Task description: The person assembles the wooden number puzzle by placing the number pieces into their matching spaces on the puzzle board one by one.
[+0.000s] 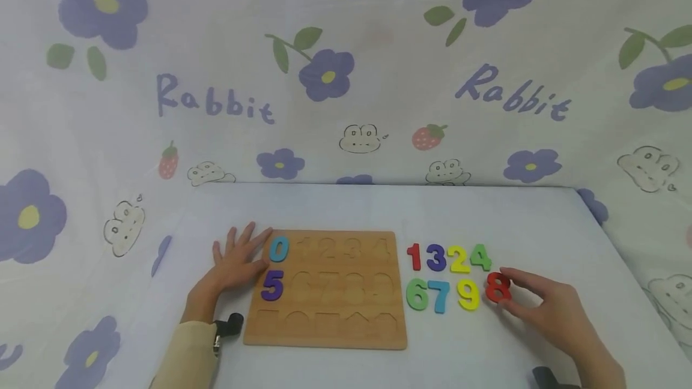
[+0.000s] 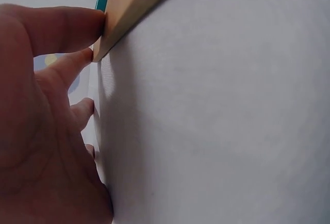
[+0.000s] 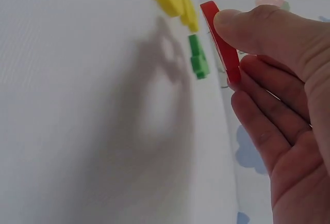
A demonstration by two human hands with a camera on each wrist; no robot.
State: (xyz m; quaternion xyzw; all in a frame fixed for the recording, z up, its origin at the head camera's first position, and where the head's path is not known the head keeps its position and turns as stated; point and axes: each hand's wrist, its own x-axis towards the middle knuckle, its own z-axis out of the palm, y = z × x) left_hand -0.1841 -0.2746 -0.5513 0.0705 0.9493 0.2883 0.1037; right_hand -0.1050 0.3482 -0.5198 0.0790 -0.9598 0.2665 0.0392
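Observation:
A wooden number puzzle board (image 1: 330,317) lies on the white table, with a blue 0 (image 1: 279,249) and a purple 5 (image 1: 273,286) in its left column. My left hand (image 1: 238,264) rests at the board's left edge, fingers spread, thumb and index fingertip touching the wood (image 2: 129,7). Between thumb and fingertips, my right hand (image 1: 551,305) pinches a red number 8 (image 1: 498,287). In the right wrist view the red 8 (image 3: 221,43) is held above the table, seen edge-on, its shadow falling below it.
Right of the board lie a red 1 (image 1: 414,257), purple 3 (image 1: 436,257), yellow 2 (image 1: 459,259) and green 4 (image 1: 480,257). Nearer are a green 6 (image 1: 417,295), blue 7 (image 1: 440,296) and yellow 9 (image 1: 468,295). A patterned cloth (image 1: 378,35) hangs behind the table.

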